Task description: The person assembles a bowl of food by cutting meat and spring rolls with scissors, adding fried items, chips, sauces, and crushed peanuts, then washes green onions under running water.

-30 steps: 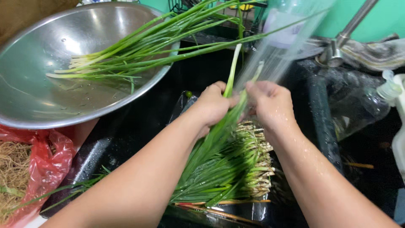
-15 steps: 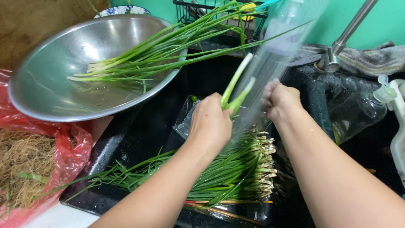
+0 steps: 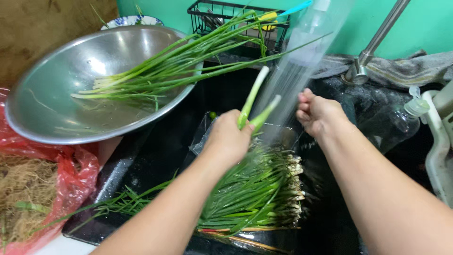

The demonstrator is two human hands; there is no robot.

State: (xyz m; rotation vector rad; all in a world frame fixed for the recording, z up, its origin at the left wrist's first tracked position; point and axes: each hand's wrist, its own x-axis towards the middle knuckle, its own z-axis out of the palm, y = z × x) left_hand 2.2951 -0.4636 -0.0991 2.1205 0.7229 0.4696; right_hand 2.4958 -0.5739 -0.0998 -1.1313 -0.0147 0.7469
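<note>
1. Partly hidden, the green onion stalks (image 3: 255, 106) held in the left hand (image 3: 229, 141) vanish into the fist, so their lower ends cannot be seen; how many stalks there are is hard to tell, though two pale tips show.
2. Their long axis runs steeply up and a little right, pale ends uppermost, over the black sink (image 3: 151, 156).
3. That left hand is clenched around the stalks; the right hand (image 3: 318, 113) is curled into a loose fist beside the water stream (image 3: 292, 71), and whether it grips anything cannot be told.
4. Motion blur smears the falling water, and the faucet (image 3: 373, 47) is cut off at the top edge.
5. Below the hands, a pile of green onions (image 3: 255, 193) lies in the sink, root ends to the right, leaves pointing left.
6. More washed onions (image 3: 165, 71) rest in the steel bowl (image 3: 56, 113) at left, white ends inside, greens out over the rim.
7. A red plastic bag (image 3: 71, 174) of trimmed roots is cropped by the left edge.
</note>
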